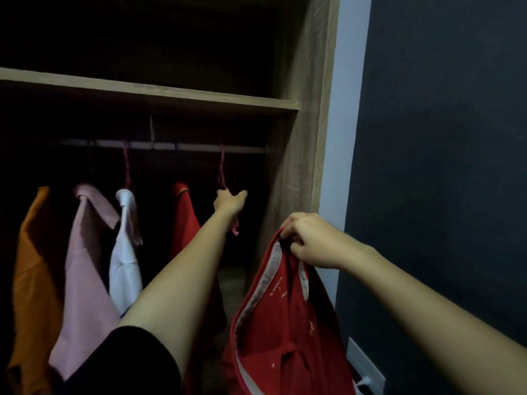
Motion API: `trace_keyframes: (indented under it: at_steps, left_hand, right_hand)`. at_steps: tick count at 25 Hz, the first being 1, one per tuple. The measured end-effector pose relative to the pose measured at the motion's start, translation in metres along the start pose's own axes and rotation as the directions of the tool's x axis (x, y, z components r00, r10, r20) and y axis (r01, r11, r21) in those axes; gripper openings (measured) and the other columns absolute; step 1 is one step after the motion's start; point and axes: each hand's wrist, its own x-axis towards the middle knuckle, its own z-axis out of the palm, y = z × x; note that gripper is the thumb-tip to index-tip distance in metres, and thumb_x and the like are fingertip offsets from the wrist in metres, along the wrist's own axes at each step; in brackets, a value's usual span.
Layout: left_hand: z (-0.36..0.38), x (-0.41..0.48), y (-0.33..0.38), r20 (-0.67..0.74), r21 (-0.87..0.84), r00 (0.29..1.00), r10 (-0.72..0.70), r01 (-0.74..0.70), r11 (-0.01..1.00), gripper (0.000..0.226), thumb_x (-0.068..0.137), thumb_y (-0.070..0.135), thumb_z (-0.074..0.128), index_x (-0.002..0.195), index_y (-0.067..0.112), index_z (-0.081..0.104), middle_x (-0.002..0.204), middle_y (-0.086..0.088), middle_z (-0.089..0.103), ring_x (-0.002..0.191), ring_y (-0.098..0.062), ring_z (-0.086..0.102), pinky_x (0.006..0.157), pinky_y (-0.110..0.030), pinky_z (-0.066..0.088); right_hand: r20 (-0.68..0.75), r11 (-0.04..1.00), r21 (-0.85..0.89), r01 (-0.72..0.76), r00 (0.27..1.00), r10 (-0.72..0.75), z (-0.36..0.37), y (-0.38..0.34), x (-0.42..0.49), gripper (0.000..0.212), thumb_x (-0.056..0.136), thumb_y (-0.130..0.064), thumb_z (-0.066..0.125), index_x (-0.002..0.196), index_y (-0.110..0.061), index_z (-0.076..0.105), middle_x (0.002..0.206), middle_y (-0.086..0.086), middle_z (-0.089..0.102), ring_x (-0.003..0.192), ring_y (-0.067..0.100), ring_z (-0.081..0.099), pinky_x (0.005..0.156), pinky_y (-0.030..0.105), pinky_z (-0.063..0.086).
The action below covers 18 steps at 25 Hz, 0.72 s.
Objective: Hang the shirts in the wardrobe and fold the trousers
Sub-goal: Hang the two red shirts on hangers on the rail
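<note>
Item 1: grey metal hanging rail (pixel 194 147), running across the wood-grain wardrobe (pixel 302 155) just under its plank shelf (pixel 142 91). I list everything else by the rail.

Item 2: thin pink plastic hanger (pixel 222 172), hooked on the rail's right end and carrying no garment. My feed shows the left hand (pixel 229 201) closed round it just below the hook, with one pink tip poking out under the wrist.

Item 3: red cotton shirt with grey-trimmed neckline (pixel 285 323), well below and to the right of the rail, outside the wardrobe. The right hand (pixel 310 240) pinches its collar in curled fingers and the cloth hangs down from there.

Items 4–7, hanging under the rail from left to right: orange shirt (pixel 31 266), pale pink collared shirt (pixel 82 266), white collared shirt (pixel 125 266), second red shirt (pixel 184 218), the last just left of the bare hanger.

Item 8: dark blue-grey wall (pixel 442 166), right of the wardrobe, with a white wall plate (pixel 363 363) low on it.
</note>
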Motion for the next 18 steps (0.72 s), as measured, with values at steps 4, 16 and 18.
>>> trace_keyframes:
  at_steps: [4, 16, 18]
  left_hand:
    - [0.007, 0.007, 0.0, -0.118, -0.068, 0.988, 0.096, -0.105, 0.992, 0.029, 0.09, 0.011, 0.048, 0.115, 0.0, 0.057, 0.109, -0.018, 0.062, 0.099, -0.032, 0.061, 0.076, -0.031, 0.045]
    - [-0.119, -0.119, -0.098, -0.202, 0.268, 0.85, 0.487, -0.43, 0.862, 0.023, 0.096, 0.027, 0.046, 0.103, 0.013, 0.064, 0.08, -0.007, 0.071, 0.078, -0.03, 0.067, 0.071, -0.033, 0.049]
    - [-0.166, -0.138, -0.118, -0.183, 0.254, 0.847, 0.498, -0.449, 0.857, 0.02, 0.095, 0.026, 0.049, 0.094, 0.013, 0.065, 0.068, -0.006, 0.068, 0.058, -0.02, 0.064, 0.06, -0.03, 0.044]
  right_hand:
    - [-0.013, 0.999, 0.043, 0.002, 1.0, -0.002, 0.01, 0.012, -0.007, 0.037, 0.083, -0.003, 0.046, 0.115, -0.008, 0.064, 0.126, 0.001, 0.052, 0.115, 0.016, 0.05, 0.099, 0.032, 0.043]
    - [-0.094, 0.985, 0.098, -0.144, 0.984, 0.153, 0.064, -0.019, 0.001, 0.041, 0.083, -0.005, 0.05, 0.123, -0.006, 0.058, 0.131, 0.008, 0.049, 0.121, 0.029, 0.048, 0.107, 0.034, 0.036]
    - [-0.088, 0.976, 0.099, -0.192, 0.976, 0.201, 0.072, -0.028, 0.0, 0.04, 0.083, -0.006, 0.052, 0.123, -0.006, 0.059, 0.132, 0.01, 0.049, 0.121, 0.03, 0.048, 0.104, 0.032, 0.037]
